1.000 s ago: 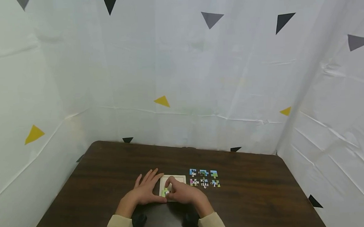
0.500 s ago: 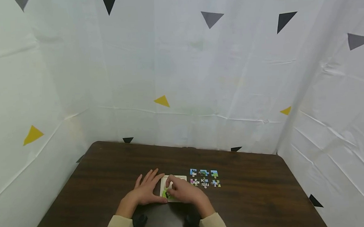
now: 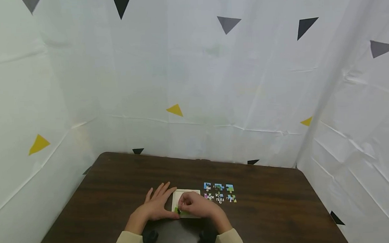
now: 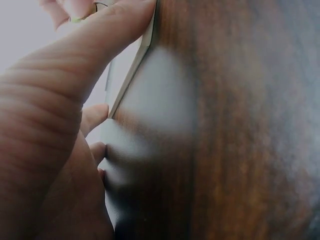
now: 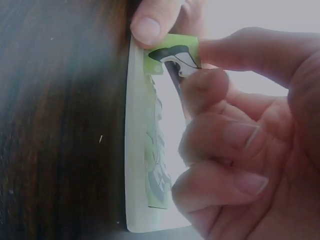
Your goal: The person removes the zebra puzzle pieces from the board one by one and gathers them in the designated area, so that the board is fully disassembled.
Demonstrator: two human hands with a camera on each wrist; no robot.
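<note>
A pale, shallow puzzle tray (image 3: pixel 190 190) lies on the dark table between the hands. My left hand (image 3: pixel 155 206) rests at its near left corner, with the fingers spread straight along the left side and the thumb on the near edge. My right hand (image 3: pixel 199 205) is over the tray and pinches a green puzzle piece (image 5: pixel 172 54) with black-and-white print between thumb and index finger. That piece lies in the tray's corner, beside the left thumb (image 5: pixel 148 29). Farther along the same edge sits another green-and-grey puzzle piece (image 5: pixel 159 187), partly washed out by glare.
Several loose puzzle pieces (image 3: pixel 218 187) lie in two rows to the right of the tray. The brown wooden table (image 3: pixel 274 201) extends around them. A white curtain (image 3: pixel 196 71) with coloured triangles stands behind and at both sides.
My right hand's fingers have come down lower over the tray and drawn closer together on the piece. The left hand keeps its place. The head view has shifted slightly.
</note>
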